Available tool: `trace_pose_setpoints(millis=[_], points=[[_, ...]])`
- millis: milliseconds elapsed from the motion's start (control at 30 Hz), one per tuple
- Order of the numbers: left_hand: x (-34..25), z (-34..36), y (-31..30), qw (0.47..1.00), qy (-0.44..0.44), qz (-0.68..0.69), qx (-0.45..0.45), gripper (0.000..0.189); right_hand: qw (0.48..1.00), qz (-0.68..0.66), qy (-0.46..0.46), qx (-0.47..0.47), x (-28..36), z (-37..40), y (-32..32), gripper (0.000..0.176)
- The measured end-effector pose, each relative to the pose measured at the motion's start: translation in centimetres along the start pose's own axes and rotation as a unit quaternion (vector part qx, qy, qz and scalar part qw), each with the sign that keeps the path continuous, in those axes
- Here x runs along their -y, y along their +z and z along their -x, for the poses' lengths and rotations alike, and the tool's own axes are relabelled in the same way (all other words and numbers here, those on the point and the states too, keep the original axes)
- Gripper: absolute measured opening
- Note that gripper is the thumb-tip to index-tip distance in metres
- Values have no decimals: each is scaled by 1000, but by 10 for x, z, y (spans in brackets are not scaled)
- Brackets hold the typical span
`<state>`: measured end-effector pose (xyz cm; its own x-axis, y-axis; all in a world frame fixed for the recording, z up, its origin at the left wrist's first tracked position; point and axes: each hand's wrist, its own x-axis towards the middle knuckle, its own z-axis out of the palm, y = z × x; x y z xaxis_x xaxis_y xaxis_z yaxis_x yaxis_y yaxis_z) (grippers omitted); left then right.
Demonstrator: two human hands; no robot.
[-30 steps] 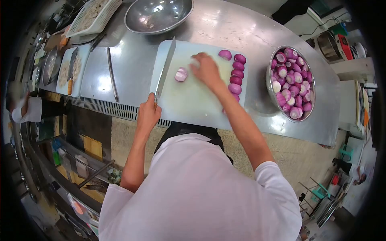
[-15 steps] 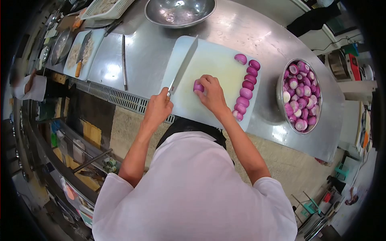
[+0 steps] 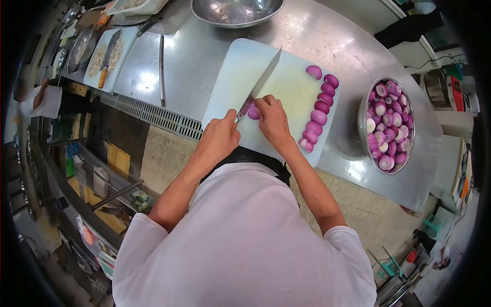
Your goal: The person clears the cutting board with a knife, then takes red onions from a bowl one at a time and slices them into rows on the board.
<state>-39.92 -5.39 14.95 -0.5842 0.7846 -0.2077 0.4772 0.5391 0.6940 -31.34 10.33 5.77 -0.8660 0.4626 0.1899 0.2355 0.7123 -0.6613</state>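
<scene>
My left hand (image 3: 220, 135) is closed round the handle of a long kitchen knife (image 3: 267, 75). The blade slants away over the white cutting board (image 3: 232, 66) and lies against a purple onion (image 3: 253, 112). On the onion's right side, the bent fingers of my right hand (image 3: 273, 120) grip it, partly hiding it. It cannot be seen how deep the blade is. Along the board's right side runs a row of purple onion pieces (image 3: 318, 117), with one piece (image 3: 313, 72) set off at the top.
A steel bowl (image 3: 361, 123) full of peeled purple onions stands at the right. Another steel bowl (image 3: 238, 24) is at the far edge. To the left lie a metal rod (image 3: 162, 71) and a second board (image 3: 128, 38) with a wooden-handled knife (image 3: 103, 77). A person (image 3: 46, 105) stands far left.
The knife has swung rightward from beside the onion to lie against it, my left hand moving with it. My right hand still grips the onion. The whole view has shifted slightly.
</scene>
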Motion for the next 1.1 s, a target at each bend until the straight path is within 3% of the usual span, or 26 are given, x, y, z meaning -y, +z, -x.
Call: trace_pose_setpoints(millis=[200,300,433,533,733,833,1033,1100], points=[[11,-39,44,1000,6,-18,-24,21,1000,-9,-12,0,-3,-1,-1,22],[-2,-51,28,999,16,24,-23,20,1000,-11,-16,-7,-4,3,-1,20],[-8,-20,16,1000,-7,-6,-13,21,999,-32,-11,-18,-6,3,2,19],[22,-41,57,1000,-5,-10,-16,22,998,-40,-16,-35,-8,4,3,18],[-18,-20,15,1000,-16,-10,6,22,997,-46,-32,-55,-12,5,5,15],[4,-31,52,999,-22,-29,-10,17,996,-55,-30,-65,-13,6,5,14],[-25,-19,19,1000,-2,-18,-3,20,993,-70,-53,-83,-16,8,5,11],[-12,-22,39,1000,-8,-27,-5,20,992,-75,-49,-87,-15,8,4,11]])
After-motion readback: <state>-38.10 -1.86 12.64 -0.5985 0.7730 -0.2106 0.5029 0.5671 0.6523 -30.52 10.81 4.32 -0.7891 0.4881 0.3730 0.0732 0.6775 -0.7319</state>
